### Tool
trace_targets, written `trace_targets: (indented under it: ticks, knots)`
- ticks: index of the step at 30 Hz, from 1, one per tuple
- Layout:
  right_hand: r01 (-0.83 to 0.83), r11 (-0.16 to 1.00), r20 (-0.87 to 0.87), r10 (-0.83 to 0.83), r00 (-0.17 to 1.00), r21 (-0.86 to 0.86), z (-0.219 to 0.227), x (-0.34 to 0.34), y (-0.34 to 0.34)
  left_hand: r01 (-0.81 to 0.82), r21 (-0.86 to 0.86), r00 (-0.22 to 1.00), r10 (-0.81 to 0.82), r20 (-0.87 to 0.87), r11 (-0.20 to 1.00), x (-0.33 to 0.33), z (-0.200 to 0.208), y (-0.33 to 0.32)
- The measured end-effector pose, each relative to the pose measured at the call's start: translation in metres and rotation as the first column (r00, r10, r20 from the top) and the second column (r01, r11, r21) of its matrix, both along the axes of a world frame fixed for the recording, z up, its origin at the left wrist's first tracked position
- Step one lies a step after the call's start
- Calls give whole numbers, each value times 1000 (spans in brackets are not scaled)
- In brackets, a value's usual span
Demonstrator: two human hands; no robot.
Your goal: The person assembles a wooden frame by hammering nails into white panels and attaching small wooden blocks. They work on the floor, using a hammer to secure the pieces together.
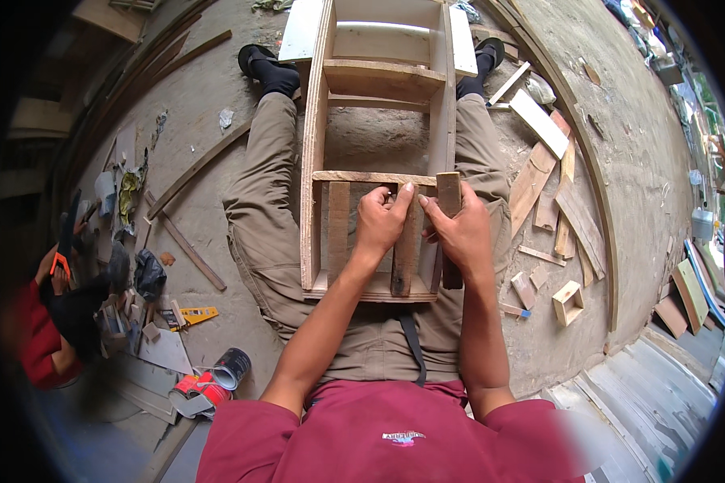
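A long open wooden frame (308,161) with crosspieces lies between my legs. At its near end, two brown wooden slats, a left slat (338,217) and a middle slat (403,262), run from a crosspiece (370,176) toward me. My left hand (380,221) is closed at the top of the middle slat, thumb against it; a small dark bit shows by its fingertips, too small to name. My right hand (465,229) grips a darker loose slat (449,189), held upright along the frame's right side. Its curled fingers are partly hidden behind that slat.
Wood offcuts (540,173) and a small wooden box (568,303) lie on the floor at right. At left are a paint can (231,369), a red can (201,394), a yellow tool (195,315) and a black bag (149,274). Another person (48,338) holds an orange-handled saw (60,262).
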State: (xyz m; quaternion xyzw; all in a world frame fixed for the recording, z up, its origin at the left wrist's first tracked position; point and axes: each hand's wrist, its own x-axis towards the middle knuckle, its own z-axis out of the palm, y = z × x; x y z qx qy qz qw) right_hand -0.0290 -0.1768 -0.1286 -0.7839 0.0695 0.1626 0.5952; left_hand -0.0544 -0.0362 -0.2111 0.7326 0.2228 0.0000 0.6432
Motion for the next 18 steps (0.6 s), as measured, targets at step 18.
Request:
trace_targets:
  ticks: [18]
  knots:
    - [-61,997,138,67,988,-47,-38,-9,9,-47,-432,997,68,35,900,5,3,2]
